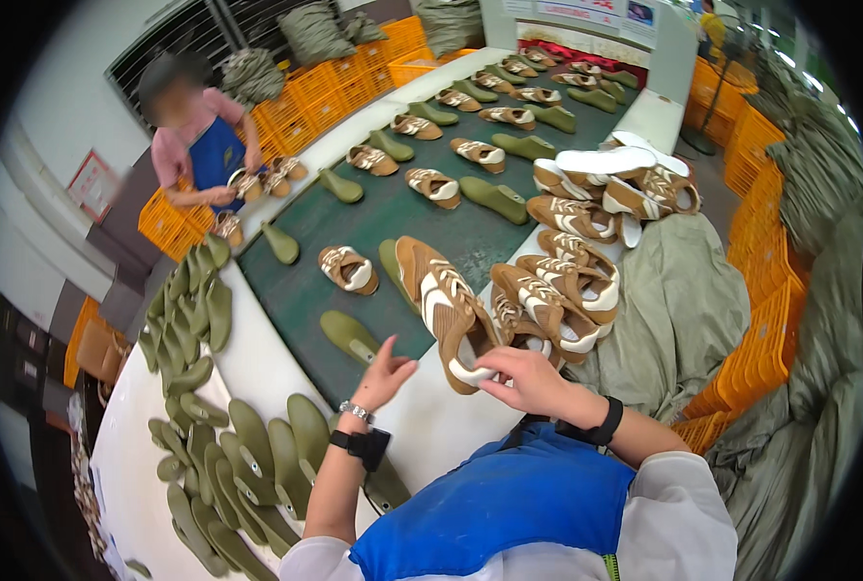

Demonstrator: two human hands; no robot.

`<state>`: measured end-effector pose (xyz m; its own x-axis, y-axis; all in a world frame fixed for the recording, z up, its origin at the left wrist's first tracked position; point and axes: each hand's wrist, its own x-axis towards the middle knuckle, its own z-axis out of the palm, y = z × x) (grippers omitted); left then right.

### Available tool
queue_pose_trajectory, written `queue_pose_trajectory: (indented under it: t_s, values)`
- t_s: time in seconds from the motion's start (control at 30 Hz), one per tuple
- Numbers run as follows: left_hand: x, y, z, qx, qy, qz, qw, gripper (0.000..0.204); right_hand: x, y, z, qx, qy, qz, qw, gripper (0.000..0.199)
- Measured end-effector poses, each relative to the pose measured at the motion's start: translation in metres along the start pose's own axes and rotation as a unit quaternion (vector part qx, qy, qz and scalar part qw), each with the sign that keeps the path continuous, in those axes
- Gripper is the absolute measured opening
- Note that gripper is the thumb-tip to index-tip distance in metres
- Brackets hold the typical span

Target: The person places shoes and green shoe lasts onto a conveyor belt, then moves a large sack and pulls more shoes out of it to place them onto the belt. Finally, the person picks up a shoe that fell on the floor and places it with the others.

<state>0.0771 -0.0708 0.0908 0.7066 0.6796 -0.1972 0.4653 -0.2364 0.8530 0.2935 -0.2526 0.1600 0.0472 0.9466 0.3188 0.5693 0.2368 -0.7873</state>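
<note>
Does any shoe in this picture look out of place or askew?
Yes: on the heap right of the green surface, a shoe lies white sole up, whereas nearby shoes sit upright.

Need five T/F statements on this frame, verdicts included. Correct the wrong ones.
1. The right hand holds a brown-and-white shoe by its heel end. True.
2. The left hand grips a second shoe. False: it holds nothing.
3. Green shoe lasts lie heaped on the white surface at lower left. True.
4. The crates along the right are blue. False: they are orange.
5. The co-worker wears a blue apron. True.
</note>
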Motion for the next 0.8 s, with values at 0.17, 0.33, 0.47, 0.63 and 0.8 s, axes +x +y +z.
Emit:
queue_pose_trajectory:
  t_s: [0.17,0.33,0.47,0.63,0.8]
  values:
    - [-0.038,0.044,0.022,-0.633,-0.034,0.009,0.773,0.068,0.019,-0.002,0.033,0.067,-0.059,-0.051,0.995,0.025]
    - [-0.056,0.04,0.008,-0.636,0.144,-0.029,0.757,0.035,0.022,-0.015,0.076,0.064,-0.081,-0.161,0.982,0.023]
    - [-0.06,-0.008,-0.012,-0.597,0.144,-0.047,0.788,0.039,0.026,-0.028,0.098,0.05,-0.083,-0.175,0.98,0.022]
    - [-0.106,0.0,-0.037,-0.472,0.149,-0.092,0.864,0.052,0.061,-0.031,0.106,0.007,-0.163,-0.128,0.978,0.025]
    - [-0.15,-0.044,-0.005,0.077,0.219,-0.065,0.97,0.057,0.136,-0.014,0.134,-0.051,-0.171,-0.151,0.972,0.024]
